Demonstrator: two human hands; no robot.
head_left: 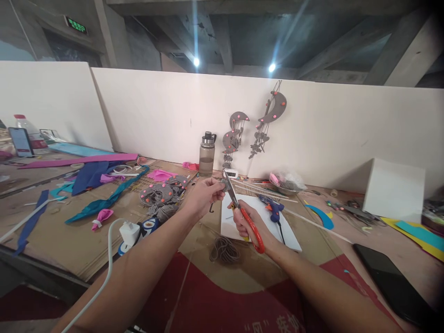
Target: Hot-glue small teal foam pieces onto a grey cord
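Note:
My left hand [204, 196] pinches a small grey piece [226, 185], perhaps felt or fabric, above the middle of the table. Orange-handled scissors [250, 227] are in my right hand [251, 221], their blades pointing up and away from me. The blades lie right beside the grey piece; whether they are cutting into it I cannot tell. Below both hands a coil of grey cord [225, 249] rests on the cardboard. A white sheet [293, 231] lies under my right hand, with a blue glue gun [274, 210] on it.
Grey moon-shaped hangings [275, 108] with pink dots hang on the white panel [145, 106]. A water bottle [207, 155] stands before it. Left are more grey pieces [161, 194], coloured strips [107, 199] and a white plug [129, 232]. A black phone [390, 277] lies right.

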